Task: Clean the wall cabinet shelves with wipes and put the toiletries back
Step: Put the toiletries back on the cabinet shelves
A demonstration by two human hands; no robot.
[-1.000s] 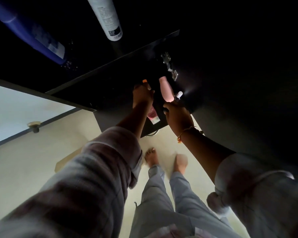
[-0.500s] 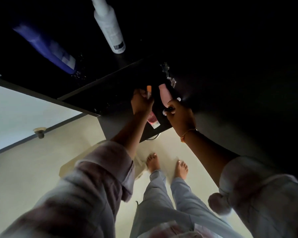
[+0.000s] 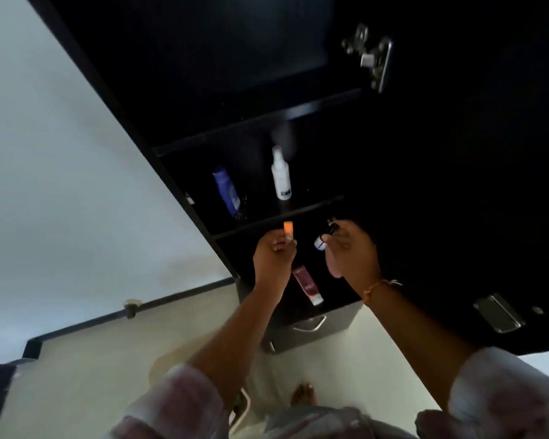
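I face the open black wall cabinet (image 3: 184, 144). My left hand (image 3: 273, 258) pinches a small orange-capped tube (image 3: 288, 230) in front of the lowest shelf. My right hand (image 3: 351, 248) grips a small dark bottle with a white end (image 3: 324, 237) at the same height. A pink tube (image 3: 306, 283) lies on the bottom shelf between my wrists. On the shelf above stand a blue bottle (image 3: 226, 190) and a white spray bottle (image 3: 280, 174).
The cabinet door (image 3: 473, 185) hangs open on the right, with a hinge (image 3: 373, 57) near the top and a metal plate (image 3: 498, 313) lower down. A drawer with a metal handle (image 3: 309, 324) sits below. White wall is on the left, pale floor beneath.
The view has swung upward, so more of the cabinet shows. Both hands have pulled a little out of the lower shelf, still holding their small items.
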